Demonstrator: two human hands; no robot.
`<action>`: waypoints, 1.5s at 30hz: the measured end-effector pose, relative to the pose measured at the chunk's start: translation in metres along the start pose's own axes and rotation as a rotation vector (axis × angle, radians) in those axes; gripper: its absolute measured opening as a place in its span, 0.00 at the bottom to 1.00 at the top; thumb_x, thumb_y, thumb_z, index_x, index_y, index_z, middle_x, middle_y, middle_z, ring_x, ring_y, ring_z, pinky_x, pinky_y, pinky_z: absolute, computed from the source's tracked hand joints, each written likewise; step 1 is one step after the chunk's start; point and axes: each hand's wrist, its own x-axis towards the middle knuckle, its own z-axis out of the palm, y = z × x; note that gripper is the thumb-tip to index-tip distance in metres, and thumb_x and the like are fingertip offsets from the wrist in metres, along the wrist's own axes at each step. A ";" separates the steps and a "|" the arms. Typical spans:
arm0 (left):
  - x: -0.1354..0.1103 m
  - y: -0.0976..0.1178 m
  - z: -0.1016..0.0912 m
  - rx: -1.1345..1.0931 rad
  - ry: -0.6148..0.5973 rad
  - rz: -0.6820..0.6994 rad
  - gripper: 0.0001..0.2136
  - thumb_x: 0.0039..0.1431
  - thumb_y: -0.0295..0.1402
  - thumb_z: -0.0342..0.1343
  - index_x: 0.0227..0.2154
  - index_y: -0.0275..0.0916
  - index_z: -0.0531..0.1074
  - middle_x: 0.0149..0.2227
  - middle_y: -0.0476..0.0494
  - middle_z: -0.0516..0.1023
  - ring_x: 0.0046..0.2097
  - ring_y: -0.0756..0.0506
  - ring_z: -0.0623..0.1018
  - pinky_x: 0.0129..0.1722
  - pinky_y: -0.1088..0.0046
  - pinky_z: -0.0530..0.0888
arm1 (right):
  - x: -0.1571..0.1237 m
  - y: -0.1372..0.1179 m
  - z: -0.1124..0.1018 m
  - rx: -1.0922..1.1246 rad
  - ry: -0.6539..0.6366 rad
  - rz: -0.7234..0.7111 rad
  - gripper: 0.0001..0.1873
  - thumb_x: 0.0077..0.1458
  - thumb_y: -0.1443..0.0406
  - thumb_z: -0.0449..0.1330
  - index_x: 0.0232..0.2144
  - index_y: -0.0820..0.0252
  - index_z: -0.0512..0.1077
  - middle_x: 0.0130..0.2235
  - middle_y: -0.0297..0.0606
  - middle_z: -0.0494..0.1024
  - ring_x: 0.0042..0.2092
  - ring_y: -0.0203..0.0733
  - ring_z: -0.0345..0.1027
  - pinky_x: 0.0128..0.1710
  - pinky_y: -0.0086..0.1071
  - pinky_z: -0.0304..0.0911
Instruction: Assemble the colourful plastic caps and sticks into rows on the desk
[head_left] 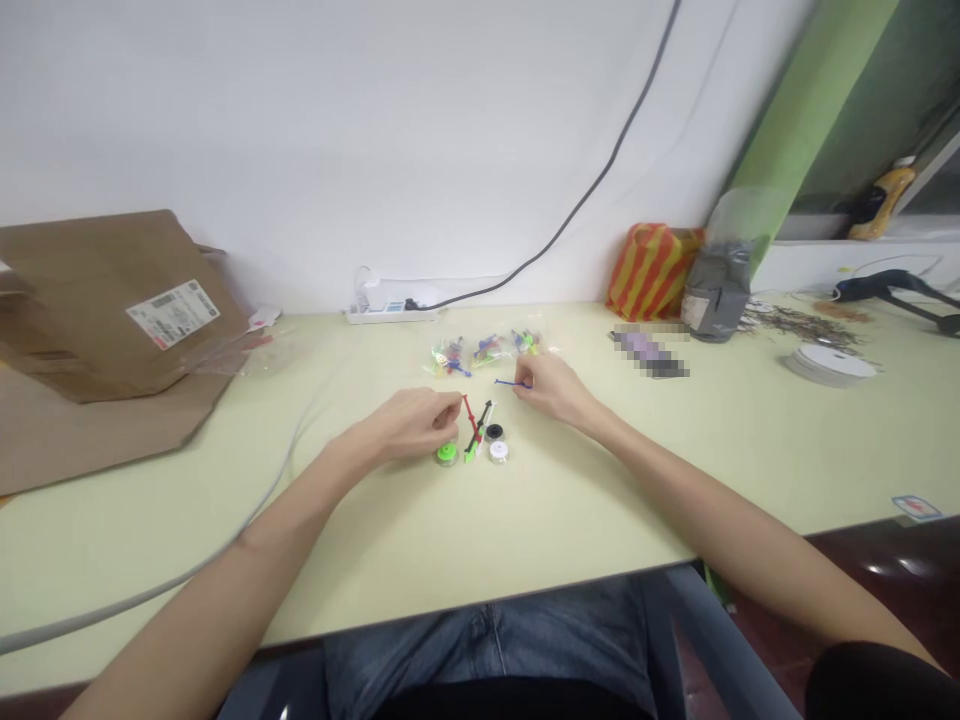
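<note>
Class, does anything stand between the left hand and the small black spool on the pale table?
Yes: a thin red plastic rod and a slim black-and-green plastic rod lie in the gap between the left hand and the small black spool.

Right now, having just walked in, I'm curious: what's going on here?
Someone works at a pale yellow table. Their right hand pinches a thin blue rod; their left hand is beside a red piece, near a green spool, a black one and a white one. Small bags of coloured parts lie just beyond.
</note>
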 end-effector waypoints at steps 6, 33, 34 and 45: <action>0.000 -0.005 0.002 0.091 0.028 0.010 0.09 0.62 0.33 0.47 0.26 0.42 0.62 0.21 0.50 0.68 0.22 0.47 0.65 0.25 0.70 0.54 | -0.003 0.005 0.000 -0.137 -0.037 0.059 0.07 0.48 0.73 0.60 0.25 0.57 0.67 0.30 0.40 0.76 0.38 0.48 0.65 0.33 0.34 0.52; 0.005 -0.009 0.002 0.264 0.232 -0.157 0.02 0.65 0.32 0.48 0.38 0.42 0.65 0.31 0.46 0.77 0.29 0.43 0.75 0.27 0.69 0.56 | 0.007 -0.027 0.039 0.160 -0.117 -0.365 0.04 0.59 0.65 0.65 0.33 0.56 0.80 0.41 0.41 0.74 0.47 0.47 0.62 0.48 0.40 0.57; 0.006 -0.009 0.003 0.252 0.242 -0.167 0.04 0.66 0.33 0.48 0.40 0.42 0.66 0.31 0.46 0.78 0.28 0.43 0.76 0.26 0.70 0.56 | 0.008 -0.026 0.040 0.171 -0.112 -0.355 0.03 0.59 0.66 0.65 0.33 0.57 0.80 0.41 0.40 0.74 0.47 0.46 0.62 0.48 0.40 0.57; 0.007 -0.004 0.013 -0.048 0.431 -0.130 0.15 0.68 0.45 0.49 0.47 0.44 0.74 0.37 0.47 0.83 0.34 0.45 0.80 0.35 0.70 0.69 | -0.005 -0.043 0.011 0.538 0.185 -0.329 0.07 0.65 0.67 0.53 0.33 0.56 0.66 0.37 0.38 0.75 0.44 0.44 0.67 0.48 0.38 0.60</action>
